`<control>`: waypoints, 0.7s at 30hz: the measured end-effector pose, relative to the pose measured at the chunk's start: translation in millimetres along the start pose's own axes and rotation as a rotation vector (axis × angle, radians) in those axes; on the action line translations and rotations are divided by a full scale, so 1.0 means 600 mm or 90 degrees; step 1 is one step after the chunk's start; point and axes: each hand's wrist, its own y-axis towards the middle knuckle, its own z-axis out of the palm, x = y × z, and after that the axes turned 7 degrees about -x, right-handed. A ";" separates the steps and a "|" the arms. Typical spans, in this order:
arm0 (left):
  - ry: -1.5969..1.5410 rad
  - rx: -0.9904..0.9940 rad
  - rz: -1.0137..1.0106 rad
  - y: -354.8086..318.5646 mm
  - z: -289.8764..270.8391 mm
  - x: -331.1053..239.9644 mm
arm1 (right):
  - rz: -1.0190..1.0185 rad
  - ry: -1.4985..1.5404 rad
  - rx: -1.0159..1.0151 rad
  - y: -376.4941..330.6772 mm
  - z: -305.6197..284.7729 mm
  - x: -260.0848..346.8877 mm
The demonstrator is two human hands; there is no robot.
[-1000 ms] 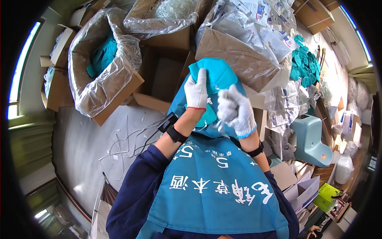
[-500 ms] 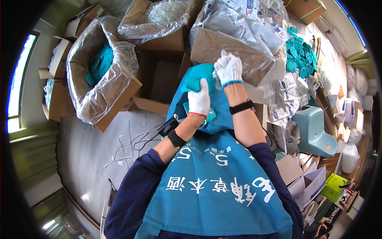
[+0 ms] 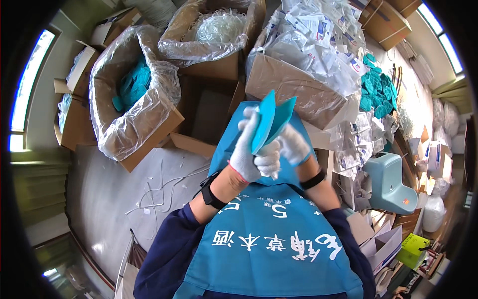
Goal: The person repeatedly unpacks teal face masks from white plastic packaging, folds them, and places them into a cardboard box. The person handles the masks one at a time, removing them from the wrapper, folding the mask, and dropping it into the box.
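Note:
My left hand [image 3: 245, 149], in a white knitted glove with a red cuff, is closed around teal folded pieces that look like face masks [image 3: 271, 122]. Two of their pointed flaps stand up and spread apart above the grip. Close on the right is my right hand [image 3: 295, 144], gloved in white with a blue cuff. It is blurred, and its fingers are partly hidden behind the teal pieces, so I cannot tell whether it grips them. Both hands are over my lap, which a blue apron [image 3: 269, 219] with white lettering covers.
Ahead left, a plastic-lined carton [image 3: 134, 127] holds teal pieces. Beside it are a carton of white elastic loops [image 3: 219, 27] and an open carton [image 3: 206, 104]. A carton of clear packets [image 3: 298, 77] stands ahead right. More teal pieces [image 3: 378, 84] and a blue plastic stool [image 3: 388, 182] are at the right.
The teal pieces have been lifted upright and their flaps now spread. My right hand has come down and back toward my left hand. The view has shifted slightly.

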 end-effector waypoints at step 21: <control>0.618 -0.746 0.871 0.017 -0.103 -0.094 | 0.101 -0.353 -0.037 -0.033 0.056 -0.028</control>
